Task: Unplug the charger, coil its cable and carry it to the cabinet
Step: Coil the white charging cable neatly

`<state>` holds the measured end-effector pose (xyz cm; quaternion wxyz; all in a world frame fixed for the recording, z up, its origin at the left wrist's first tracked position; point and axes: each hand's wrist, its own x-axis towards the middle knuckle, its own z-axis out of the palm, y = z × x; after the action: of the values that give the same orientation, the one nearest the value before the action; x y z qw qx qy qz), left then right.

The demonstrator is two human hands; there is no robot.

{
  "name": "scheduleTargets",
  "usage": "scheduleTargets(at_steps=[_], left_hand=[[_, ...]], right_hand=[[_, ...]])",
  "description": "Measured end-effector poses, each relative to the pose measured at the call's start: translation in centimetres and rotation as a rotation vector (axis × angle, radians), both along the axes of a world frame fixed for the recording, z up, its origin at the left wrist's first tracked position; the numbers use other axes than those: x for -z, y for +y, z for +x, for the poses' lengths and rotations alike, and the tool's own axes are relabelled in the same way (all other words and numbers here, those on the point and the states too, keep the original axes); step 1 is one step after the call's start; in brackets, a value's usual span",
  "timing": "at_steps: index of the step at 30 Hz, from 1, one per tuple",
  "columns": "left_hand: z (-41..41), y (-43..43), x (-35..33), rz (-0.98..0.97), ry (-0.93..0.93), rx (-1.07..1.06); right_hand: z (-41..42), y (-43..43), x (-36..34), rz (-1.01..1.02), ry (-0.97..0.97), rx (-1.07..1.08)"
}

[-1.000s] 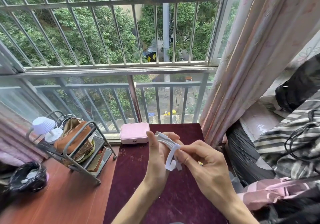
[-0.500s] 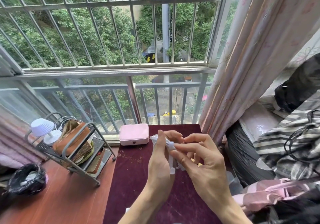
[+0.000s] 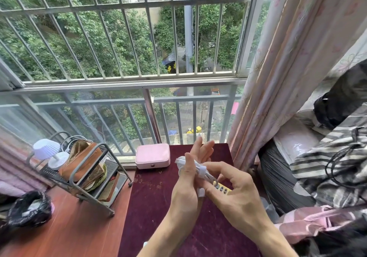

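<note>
A white charger cable (image 3: 199, 169) is wound in loops around my left hand (image 3: 188, 179), which stands upright over the dark red table (image 3: 158, 207) with its fingers stretched up. My right hand (image 3: 234, 193) pinches the cable's strands beside the left palm, and one white plug end (image 3: 201, 192) hangs below. A yellow power strip (image 3: 222, 189) shows just under my right fingers. The charger's body is hidden or cannot be told apart.
A pink box (image 3: 153, 155) sits at the table's far edge by the window railing. A metal rack (image 3: 83, 177) with bags and a small white lamp (image 3: 49, 152) stands on the left desk. Curtain (image 3: 288, 68) and piled fabric crowd the right. A black bag (image 3: 27, 209) lies far left.
My left fingers have straightened upward, and my right hand has drawn the cable down across the left palm, adding to the loops. The yellow power strip now shows under my right hand.
</note>
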<state>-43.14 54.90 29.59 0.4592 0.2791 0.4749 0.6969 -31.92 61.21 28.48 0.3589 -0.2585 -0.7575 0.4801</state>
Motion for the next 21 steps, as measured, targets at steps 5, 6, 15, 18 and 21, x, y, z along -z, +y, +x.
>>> scheduleTargets(at_steps=[5,6,15,18,21], left_hand=[[0.1,-0.3,0.3,-0.047,-0.118,0.059],[0.0,-0.5,0.4,-0.06,-0.122,0.081],[-3.5,-5.0,-2.4,-0.187,0.201,0.432],[-4.1,-5.9,-3.7,-0.359,0.641,0.162],[-3.9,-5.3,-4.4,-0.185,1.032,-0.145]], right_hand=[[0.3,1.1,-0.3,-0.062,0.001,-0.05],[0.4,1.4,-0.4,-0.072,-0.012,-0.068],[1.4,2.7,-0.9,-0.037,-0.114,-0.11],[1.7,2.9,-1.1,0.0,-0.159,-0.11],[1.6,2.9,-1.3,0.032,-0.21,-0.126]])
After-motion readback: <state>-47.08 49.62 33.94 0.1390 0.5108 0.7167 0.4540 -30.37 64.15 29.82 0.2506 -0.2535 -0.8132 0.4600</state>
